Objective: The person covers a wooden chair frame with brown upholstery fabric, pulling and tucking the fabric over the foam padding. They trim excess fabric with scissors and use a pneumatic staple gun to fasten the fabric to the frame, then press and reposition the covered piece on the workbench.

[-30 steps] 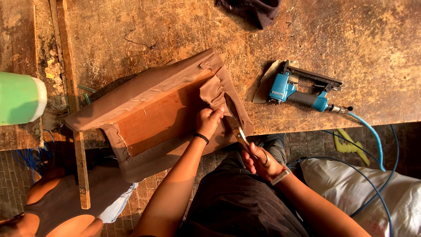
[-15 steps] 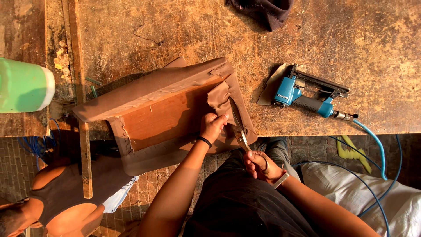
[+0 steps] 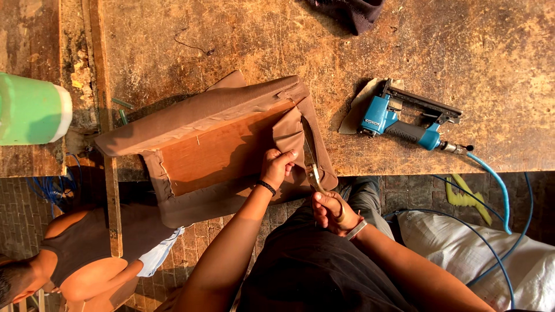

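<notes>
A wooden seat panel (image 3: pixel 222 153) wrapped in brown fabric (image 3: pixel 289 132) lies tilted over the near edge of a worn workbench (image 3: pixel 260 40), its bare wood face up and its lower corner hanging past the edge. The left hand (image 3: pixel 276 166) is closed in a pinch on a loose flap of the fabric at the panel's right corner, drawing it up off the wood. The right hand (image 3: pixel 330 211) is curled shut around the handles of a pair of scissors (image 3: pixel 315 175), whose blades point up along the fabric edge just beside the left hand. Compared with half a second ago, both hands sit in much the same grip and place, and the panel has not visibly shifted on the bench; only the view has drifted a little. On the bench to the right, well apart from the panel, lies a blue pneumatic stapler (image 3: pixel 404 120) with a blue air hose (image 3: pixel 491 179) trailing off the edge. A green and white container (image 3: pixel 32 110) stands at the left, a dark cloth (image 3: pixel 350 11) lies at the top, and another person (image 3: pixel 75 260) crouches at the lower left.
</notes>
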### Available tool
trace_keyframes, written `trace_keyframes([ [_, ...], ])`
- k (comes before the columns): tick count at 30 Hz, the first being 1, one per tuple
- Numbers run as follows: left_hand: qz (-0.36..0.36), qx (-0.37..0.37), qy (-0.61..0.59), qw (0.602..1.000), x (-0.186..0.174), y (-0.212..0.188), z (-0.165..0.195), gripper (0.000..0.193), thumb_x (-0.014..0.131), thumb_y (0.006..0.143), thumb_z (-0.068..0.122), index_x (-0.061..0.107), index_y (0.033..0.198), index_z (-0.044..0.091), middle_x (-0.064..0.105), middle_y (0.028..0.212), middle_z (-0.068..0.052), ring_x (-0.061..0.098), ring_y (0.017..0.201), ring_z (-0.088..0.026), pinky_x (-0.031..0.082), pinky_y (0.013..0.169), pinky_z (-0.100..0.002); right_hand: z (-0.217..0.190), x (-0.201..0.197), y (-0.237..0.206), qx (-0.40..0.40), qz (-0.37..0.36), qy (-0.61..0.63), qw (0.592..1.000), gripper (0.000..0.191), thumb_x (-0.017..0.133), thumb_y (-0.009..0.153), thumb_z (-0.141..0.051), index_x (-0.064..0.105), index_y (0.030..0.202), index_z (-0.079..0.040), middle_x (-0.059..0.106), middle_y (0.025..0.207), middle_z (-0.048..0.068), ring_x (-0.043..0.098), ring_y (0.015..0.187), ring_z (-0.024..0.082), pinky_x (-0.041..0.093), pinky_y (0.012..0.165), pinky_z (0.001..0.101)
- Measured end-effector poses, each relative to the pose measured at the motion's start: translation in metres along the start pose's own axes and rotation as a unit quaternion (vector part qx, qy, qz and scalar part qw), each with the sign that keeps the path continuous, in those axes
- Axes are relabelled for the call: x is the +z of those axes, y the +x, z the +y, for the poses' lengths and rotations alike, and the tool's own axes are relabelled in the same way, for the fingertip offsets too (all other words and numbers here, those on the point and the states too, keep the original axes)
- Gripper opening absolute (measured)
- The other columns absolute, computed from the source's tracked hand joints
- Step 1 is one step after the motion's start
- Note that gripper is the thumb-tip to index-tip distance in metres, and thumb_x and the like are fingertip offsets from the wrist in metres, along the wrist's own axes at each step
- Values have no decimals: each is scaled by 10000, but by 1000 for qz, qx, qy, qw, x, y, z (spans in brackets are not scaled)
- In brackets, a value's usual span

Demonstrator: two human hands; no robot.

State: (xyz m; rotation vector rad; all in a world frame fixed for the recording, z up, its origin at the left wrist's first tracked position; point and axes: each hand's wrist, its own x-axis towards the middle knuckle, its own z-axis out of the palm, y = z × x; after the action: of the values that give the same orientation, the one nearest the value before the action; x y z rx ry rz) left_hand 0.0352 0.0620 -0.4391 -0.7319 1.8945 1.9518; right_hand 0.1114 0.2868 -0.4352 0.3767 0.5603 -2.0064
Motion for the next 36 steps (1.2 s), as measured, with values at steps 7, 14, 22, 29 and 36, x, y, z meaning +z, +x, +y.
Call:
trace_keyframes([
  [7,-6,98,73,992,9,-10,4,419,759,869,275,616,564,25,588,532,-17,501,471,-76,352,439,-250,-33,16,-6,-45,12,8,999,486,605,886,-561,588,801,-83,509,609,0,494,459,131,382,437,263],
  [14,-4,55,25,998,3,-13,10,352,756,845,251,643,584,42,583,525,-1,499,444,-80,354,419,-243,-34,26,3,-42,14,-80,996,415,749,950,-358,514,715,-111,479,576,-4,468,432,136,364,430,270],
  [22,-14,51,-74,996,-14,-10,4,232,743,871,202,677,697,63,553,599,33,467,512,-54,347,466,-228,-49,28,3,-41,15,-33,998,404,666,928,-460,564,768,-104,498,595,-2,481,462,120,396,467,257],
  [29,38,55,-179,982,-16,-13,11,275,712,862,169,575,633,103,457,523,22,411,417,-95,297,403,-267,-47,40,15,-33,73,-109,991,392,751,913,-342,522,693,-112,489,562,-1,471,421,126,363,425,278],
  [36,142,35,-350,925,-48,-16,47,174,670,902,218,579,769,153,417,527,45,390,412,-90,286,382,-258,-55,31,-3,-6,116,-166,979,431,752,923,-368,538,683,-80,509,524,21,478,396,123,363,405,264],
])
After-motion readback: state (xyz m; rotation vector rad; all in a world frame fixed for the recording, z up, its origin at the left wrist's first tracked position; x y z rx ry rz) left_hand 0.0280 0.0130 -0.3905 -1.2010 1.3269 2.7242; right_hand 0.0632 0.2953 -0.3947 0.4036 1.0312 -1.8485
